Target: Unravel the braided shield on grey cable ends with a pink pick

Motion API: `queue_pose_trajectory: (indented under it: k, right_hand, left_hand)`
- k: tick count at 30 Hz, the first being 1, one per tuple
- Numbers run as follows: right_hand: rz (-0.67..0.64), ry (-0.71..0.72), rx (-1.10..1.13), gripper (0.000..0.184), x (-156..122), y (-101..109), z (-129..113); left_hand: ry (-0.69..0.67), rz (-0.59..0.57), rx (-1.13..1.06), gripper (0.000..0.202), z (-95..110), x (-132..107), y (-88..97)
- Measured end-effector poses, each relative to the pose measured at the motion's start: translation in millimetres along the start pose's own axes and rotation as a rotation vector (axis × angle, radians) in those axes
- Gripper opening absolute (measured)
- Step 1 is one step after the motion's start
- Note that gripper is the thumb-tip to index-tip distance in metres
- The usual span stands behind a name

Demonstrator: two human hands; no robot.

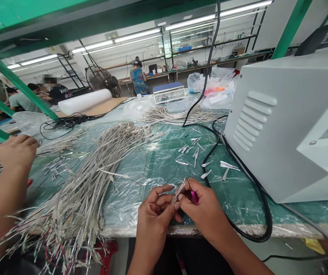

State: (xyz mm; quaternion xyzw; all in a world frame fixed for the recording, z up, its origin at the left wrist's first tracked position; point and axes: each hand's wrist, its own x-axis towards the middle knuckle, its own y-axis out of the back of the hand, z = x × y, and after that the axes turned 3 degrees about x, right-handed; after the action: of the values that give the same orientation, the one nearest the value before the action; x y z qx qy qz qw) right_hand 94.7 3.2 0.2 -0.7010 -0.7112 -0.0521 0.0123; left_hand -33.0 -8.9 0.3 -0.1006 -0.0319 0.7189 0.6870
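Note:
My left hand [156, 215] pinches the lower end of a short silvery piece [180, 188] between thumb and fingertips, above the table's front edge. It looks like a foil-wrapped cable end, though I cannot tell exactly. The fingers of my right hand [200, 202] are closed on its upper part. A small magenta object [194, 197] sticks out from the same right-hand grip; the rest of it is hidden. Left of my hands lies a big bundle of grey cables [95, 168], whose near ends hang over the edge with thin coloured wires showing.
Foil scraps [195, 156] are scattered ahead. A grey machine [267, 126] stands at right, with a black cable [263, 194] looping before it. More cables [169, 114] lie farther back. A co-worker's hand [17, 151] is at left. Green posts [23, 89] frame the bench.

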Motion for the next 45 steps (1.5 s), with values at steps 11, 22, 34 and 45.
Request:
queue_pose_trajectory:
  k: [11,22,34,45]
  right_hand:
    - [0.062,0.196,-0.126,0.032,-7.4,3.8,3.2]
    - [0.05,0.295,-0.185,0.024,-16.3,-3.7,11.9]
    - [0.014,0.323,-0.251,0.028,-16.3,-4.6,14.7]
    - [0.019,0.357,-0.238,0.027,-16.2,-5.6,12.0]
  left_hand:
    - [0.002,0.008,-0.109,0.027,-0.3,3.9,8.4]
    - [-0.09,0.17,-0.089,0.023,-4.1,2.8,1.8]
    - [-0.157,0.174,-0.043,0.014,-6.0,3.0,2.8]
    - [-0.179,0.189,-0.024,0.016,-8.9,3.2,4.8]
